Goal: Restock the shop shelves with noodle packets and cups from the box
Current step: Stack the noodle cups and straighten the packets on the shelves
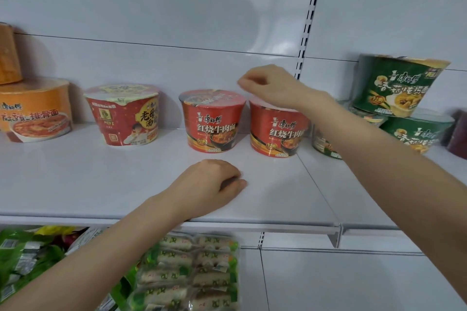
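Shelf (75,179) half stocked: red cups (213,121) stand in row; our left hand (212,184), right hand (273,88) empty, fingers curled. We judge gaps unfilled; box unseen.

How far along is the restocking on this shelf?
Done: left red cup and right red cup stand side by side on the shelf. In hand: nothing; right hand hovers over the right red cup, left hand rests on the shelf. Left: shelf room in front; box not visible.
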The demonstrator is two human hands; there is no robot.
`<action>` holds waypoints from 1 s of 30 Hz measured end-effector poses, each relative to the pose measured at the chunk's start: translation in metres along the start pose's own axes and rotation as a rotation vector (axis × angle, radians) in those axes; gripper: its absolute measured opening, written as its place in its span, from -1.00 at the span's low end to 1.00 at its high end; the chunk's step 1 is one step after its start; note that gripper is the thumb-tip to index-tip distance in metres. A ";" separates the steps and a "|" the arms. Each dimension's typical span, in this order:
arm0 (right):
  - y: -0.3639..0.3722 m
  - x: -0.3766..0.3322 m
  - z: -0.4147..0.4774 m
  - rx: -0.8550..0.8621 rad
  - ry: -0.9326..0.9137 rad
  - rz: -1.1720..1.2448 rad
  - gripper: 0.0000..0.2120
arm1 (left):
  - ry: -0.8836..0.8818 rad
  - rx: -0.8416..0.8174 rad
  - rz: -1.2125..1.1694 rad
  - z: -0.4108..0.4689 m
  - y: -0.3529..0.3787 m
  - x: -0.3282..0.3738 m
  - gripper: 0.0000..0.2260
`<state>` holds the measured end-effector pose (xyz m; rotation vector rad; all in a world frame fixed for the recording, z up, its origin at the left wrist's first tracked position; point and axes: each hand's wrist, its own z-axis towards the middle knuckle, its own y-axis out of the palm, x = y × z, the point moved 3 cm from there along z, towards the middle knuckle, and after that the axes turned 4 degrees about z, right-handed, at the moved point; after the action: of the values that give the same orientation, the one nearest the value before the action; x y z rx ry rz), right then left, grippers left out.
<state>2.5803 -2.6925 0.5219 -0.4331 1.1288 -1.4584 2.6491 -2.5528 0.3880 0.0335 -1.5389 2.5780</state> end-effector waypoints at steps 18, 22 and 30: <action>-0.026 0.065 -0.068 -0.126 0.178 -0.156 -0.64 | -0.005 0.432 0.225 0.028 -0.051 -0.005 -0.77; -0.025 0.063 -0.068 -0.107 0.165 -0.147 -0.64 | -0.232 0.276 0.286 0.065 -0.063 -0.027 -0.64; -0.021 0.056 -0.068 0.010 0.124 -0.235 -0.68 | -0.209 0.201 0.083 0.067 -0.057 -0.046 -0.79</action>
<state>2.5009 -2.7199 0.4891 -0.4859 1.1992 -1.7148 2.6984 -2.5892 0.4658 0.2737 -1.3615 2.8651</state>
